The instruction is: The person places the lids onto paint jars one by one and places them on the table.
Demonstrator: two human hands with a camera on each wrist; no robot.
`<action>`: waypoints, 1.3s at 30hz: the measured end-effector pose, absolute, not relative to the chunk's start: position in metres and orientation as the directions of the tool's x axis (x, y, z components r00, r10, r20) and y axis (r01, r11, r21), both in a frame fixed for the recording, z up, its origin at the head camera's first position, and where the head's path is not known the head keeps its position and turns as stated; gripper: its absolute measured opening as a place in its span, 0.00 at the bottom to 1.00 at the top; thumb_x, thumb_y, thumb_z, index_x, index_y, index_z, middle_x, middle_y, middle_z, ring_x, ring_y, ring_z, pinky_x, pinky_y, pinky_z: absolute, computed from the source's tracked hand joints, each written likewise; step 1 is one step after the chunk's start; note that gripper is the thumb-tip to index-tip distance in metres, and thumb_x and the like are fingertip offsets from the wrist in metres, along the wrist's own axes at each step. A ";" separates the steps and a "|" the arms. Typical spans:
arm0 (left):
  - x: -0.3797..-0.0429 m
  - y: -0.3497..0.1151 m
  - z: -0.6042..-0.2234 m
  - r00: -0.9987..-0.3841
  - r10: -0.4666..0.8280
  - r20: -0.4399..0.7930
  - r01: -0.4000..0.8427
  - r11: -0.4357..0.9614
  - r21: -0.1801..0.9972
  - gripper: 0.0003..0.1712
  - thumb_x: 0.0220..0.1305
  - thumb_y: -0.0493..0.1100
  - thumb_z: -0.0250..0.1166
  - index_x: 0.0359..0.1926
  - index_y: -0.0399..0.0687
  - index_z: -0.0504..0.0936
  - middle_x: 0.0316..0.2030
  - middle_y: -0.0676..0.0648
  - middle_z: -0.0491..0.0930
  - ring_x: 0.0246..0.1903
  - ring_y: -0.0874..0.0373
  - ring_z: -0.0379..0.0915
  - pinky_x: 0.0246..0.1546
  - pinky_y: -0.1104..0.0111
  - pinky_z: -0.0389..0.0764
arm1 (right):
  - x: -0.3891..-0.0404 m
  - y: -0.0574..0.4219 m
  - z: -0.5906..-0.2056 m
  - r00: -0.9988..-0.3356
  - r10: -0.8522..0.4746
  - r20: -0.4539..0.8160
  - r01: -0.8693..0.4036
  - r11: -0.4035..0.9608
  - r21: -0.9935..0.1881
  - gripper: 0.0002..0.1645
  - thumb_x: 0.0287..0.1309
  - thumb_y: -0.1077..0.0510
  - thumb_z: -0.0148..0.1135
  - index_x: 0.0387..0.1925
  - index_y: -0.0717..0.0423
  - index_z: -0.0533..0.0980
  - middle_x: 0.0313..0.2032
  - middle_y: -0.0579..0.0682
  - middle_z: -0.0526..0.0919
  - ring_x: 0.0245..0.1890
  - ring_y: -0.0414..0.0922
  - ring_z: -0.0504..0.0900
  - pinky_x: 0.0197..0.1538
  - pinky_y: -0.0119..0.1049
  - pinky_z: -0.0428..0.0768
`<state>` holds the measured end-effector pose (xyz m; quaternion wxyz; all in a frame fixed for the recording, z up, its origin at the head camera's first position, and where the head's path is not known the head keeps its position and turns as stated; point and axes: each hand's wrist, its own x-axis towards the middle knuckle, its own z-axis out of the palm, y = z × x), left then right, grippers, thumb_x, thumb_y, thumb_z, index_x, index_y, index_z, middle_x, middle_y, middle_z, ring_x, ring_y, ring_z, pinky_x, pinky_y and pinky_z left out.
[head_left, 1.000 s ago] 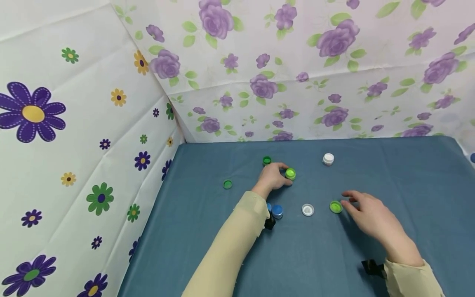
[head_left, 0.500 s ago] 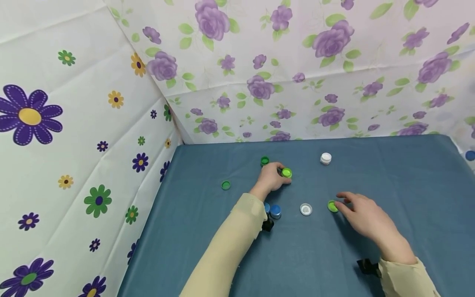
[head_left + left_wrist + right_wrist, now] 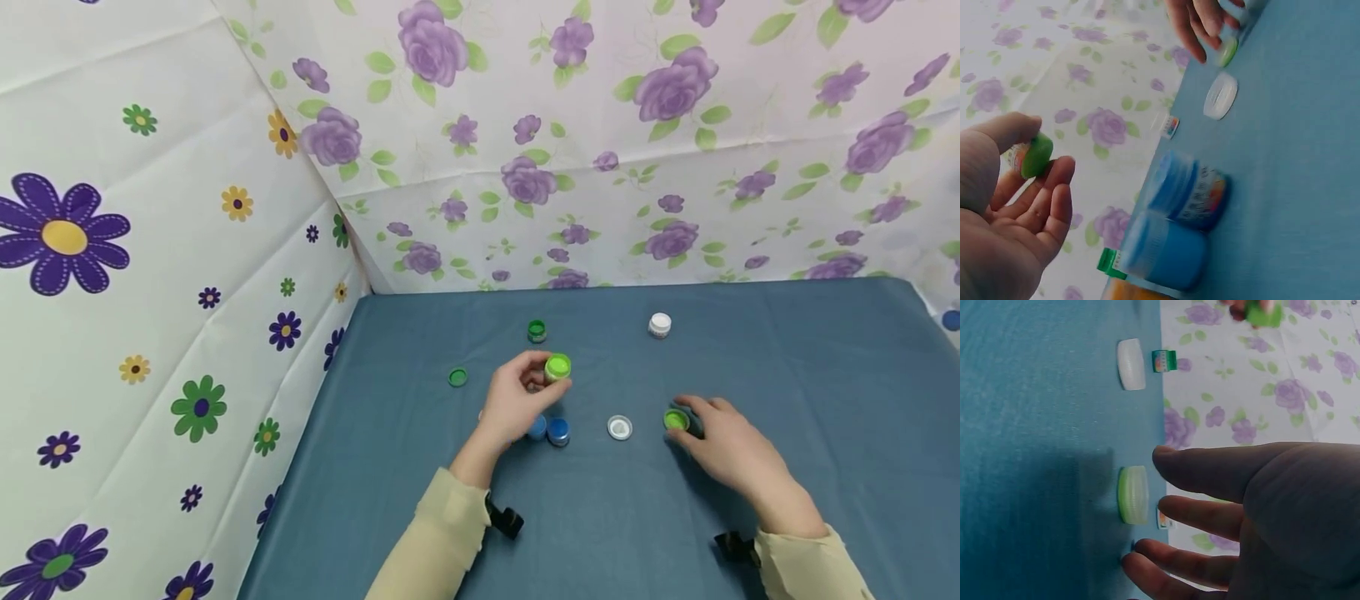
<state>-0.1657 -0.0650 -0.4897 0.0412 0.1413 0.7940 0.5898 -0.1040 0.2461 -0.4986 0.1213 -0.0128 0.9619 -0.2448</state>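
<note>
Two hands outstretched, left [image 3: 513, 400] pinching lime jar [image 3: 557, 368], right [image 3: 733, 443] loosely curved around lime lid [image 3: 676, 418], contact unclear

Left wall [image 3: 165, 275]: white sheet, printed daisies [image 3: 64, 237] in purple, yellow, green, mixed sizes. Slanting creases [image 3: 112, 55] across it. Back wall [image 3: 615, 196]: white to faint pink sheet, purple roses [image 3: 529, 180], light green leaves [image 3: 380, 88]; one long horizontal fold across the middle. Sheets meet at a slanted corner [image 3: 332, 193], left of centre. Table [image 3: 840, 375]: plain dusty blue cover, matte, slight wrinkles, far corners rounded, far edge up against the back wall. Blue round spot at far right edge, unclear what. Light soft, fairly even; shadows on table diffuse. Wrist views tilted, same rose print behind table.
</note>
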 end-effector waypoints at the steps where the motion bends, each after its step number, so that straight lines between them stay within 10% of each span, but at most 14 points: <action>1: -0.160 -0.067 -0.492 -0.951 0.287 0.117 0.192 0.249 0.949 0.23 0.71 0.46 0.75 0.65 0.53 0.84 0.43 0.54 0.86 0.42 0.59 0.82 0.45 0.64 0.84 | -0.104 0.245 -0.500 -0.972 -0.079 -0.223 0.036 0.882 -0.470 0.39 0.73 0.45 0.69 0.74 0.64 0.71 0.66 0.78 0.70 0.64 0.77 0.71 0.57 0.74 0.73; 21: -0.137 -0.073 -0.498 -0.874 0.389 0.292 0.361 0.115 0.926 0.26 0.72 0.41 0.74 0.69 0.48 0.82 0.52 0.50 0.84 0.47 0.56 0.82 0.51 0.61 0.85 | -0.099 0.233 -0.515 -0.993 -0.048 -0.106 0.018 0.836 -0.548 0.30 0.72 0.62 0.69 0.72 0.63 0.73 0.64 0.76 0.64 0.54 0.72 0.77 0.46 0.64 0.78; 39: -0.137 -0.072 -0.504 -0.894 0.370 0.252 0.312 0.112 0.944 0.24 0.72 0.40 0.74 0.67 0.47 0.83 0.51 0.47 0.85 0.48 0.52 0.84 0.52 0.55 0.86 | -0.101 0.241 -0.518 -0.994 -0.044 -0.100 0.022 0.821 -0.570 0.25 0.74 0.55 0.67 0.64 0.67 0.77 0.50 0.69 0.74 0.41 0.59 0.78 0.40 0.55 0.77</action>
